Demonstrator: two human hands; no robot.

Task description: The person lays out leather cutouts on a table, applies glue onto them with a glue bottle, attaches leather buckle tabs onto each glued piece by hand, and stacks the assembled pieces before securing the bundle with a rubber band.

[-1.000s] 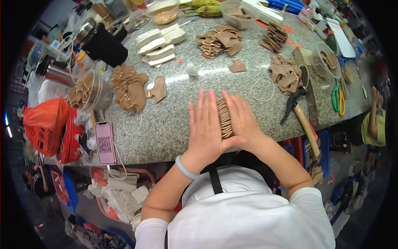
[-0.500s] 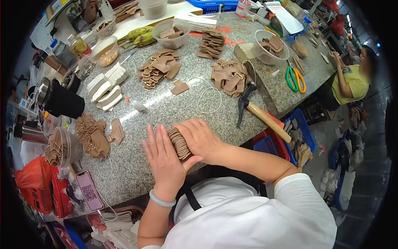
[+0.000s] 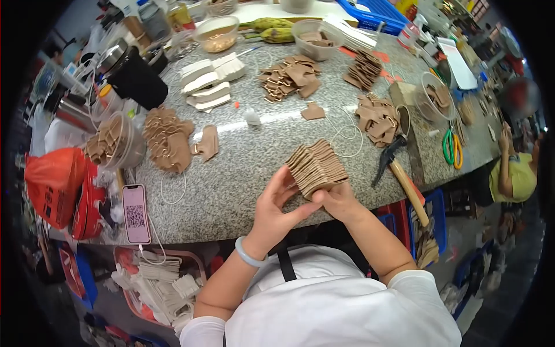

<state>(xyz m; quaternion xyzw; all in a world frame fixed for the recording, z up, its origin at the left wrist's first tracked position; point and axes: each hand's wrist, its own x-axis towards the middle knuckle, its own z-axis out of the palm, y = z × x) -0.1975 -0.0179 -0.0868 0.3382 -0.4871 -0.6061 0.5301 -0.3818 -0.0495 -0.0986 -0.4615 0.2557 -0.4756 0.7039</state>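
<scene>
A row of brown leather-like pieces (image 3: 317, 166), packed tightly side by side, is held up over the front part of the stone table. My left hand (image 3: 278, 202) grips its left end, thumb along the near side. At the lower right, my right hand (image 3: 340, 200) supports the same stack, its fingers mostly hidden beneath. Beyond the stack lies a single brown piece (image 3: 313, 111). A brown heap with metal rings (image 3: 378, 118) is to the right, near a black-headed hammer (image 3: 409, 191) with a wooden handle.
On the left are another brown pile (image 3: 167, 139), a phone (image 3: 136, 214) on a cable, and a black flask (image 3: 136, 75). A small white bottle (image 3: 252, 117) stands mid-table. Green-and-orange scissors (image 3: 452, 147) lie at right. A person in yellow (image 3: 513, 179) sits beyond.
My hands have turned and lifted the stack, which was pressed between my palms lower on the table. Its pieces now show their broad tops. The camera view has shifted left.
</scene>
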